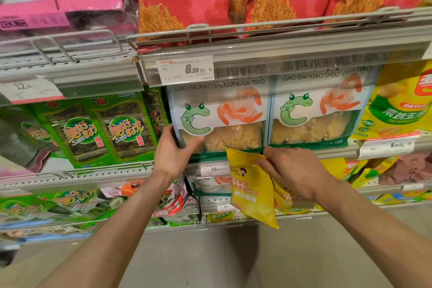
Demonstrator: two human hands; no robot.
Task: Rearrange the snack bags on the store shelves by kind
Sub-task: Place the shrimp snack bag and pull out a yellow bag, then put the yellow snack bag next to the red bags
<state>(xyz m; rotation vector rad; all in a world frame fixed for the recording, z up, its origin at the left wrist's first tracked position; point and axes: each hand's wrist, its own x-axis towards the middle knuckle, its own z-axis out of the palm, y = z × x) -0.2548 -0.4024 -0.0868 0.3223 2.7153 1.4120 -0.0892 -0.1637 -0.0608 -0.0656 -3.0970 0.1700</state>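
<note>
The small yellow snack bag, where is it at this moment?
In the head view, the small yellow snack bag hangs just right of centre, pinched at its top by the right hand, below the two shrimp stick bags and in front of the lower shelves.

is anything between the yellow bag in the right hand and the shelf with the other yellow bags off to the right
Nothing visible blocks it. The right hand pinches the yellow bag by its top, hanging in open air before the shelves; the yellow bags stand further right. The left hand holds the shrimp bag, off that path.

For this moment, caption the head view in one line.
Left hand grips a shrimp-stick bag on the shelf; right hand pinches a yellow snack bag.
</note>
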